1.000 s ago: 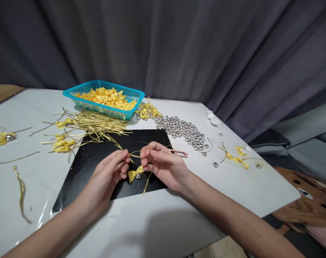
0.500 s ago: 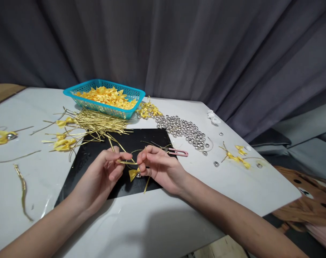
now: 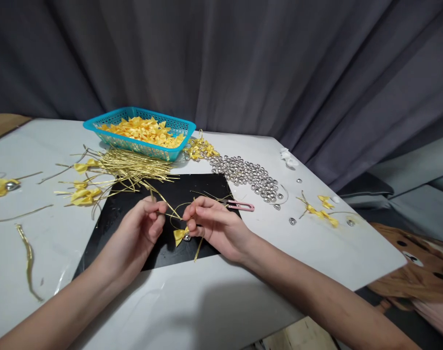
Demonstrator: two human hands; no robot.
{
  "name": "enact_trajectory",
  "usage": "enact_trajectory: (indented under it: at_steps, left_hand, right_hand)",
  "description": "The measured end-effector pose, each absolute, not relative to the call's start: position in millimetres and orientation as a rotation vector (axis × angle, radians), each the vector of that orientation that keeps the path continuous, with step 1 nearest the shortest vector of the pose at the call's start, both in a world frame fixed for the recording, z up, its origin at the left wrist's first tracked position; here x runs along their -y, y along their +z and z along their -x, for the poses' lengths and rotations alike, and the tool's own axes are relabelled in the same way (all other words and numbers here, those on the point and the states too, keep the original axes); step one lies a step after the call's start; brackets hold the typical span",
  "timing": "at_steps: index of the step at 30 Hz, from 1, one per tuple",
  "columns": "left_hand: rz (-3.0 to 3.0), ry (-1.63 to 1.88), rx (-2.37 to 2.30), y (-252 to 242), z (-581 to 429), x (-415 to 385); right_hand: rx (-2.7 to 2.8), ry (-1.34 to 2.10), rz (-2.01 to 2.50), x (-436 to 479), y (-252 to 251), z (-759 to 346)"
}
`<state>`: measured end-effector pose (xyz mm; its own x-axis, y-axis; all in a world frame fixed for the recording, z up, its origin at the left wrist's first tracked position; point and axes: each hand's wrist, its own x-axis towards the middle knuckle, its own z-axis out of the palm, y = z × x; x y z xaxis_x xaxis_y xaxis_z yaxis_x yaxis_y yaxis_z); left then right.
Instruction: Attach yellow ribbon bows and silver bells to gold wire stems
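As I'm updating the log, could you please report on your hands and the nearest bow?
Right hand pinching gold wire; left hand close by, grip unclear. Bow below wire, bead beside it. Pink tool beyond right hand, not between hands.

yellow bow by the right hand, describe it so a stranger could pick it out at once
On the white table, find the black mat. Over it, just left of the right hand, look for a yellow bow with a silver bead. Of all the yellow bows in view, only this one shows against the black.

No text, label, brand, number or sign can be read.
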<state>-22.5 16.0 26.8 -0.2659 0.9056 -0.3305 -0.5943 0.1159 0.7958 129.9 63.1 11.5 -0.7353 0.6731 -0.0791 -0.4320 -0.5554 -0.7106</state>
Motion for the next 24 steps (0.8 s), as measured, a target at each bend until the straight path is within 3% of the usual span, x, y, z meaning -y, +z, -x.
enact_trajectory:
  at_steps: [9, 24]
  left_hand:
    - [-0.163, 1.396, -0.995, 29.2, 21.7, -17.9]
    - [-0.319, 1.261, -0.955, 18.8, 25.8, -19.4]
  right_hand:
    - [0.878, 2.239, 0.496, -67.8, 12.4, -130.4]
    - [0.914, 2.225, 0.637, -78.7, 9.3, -132.1]
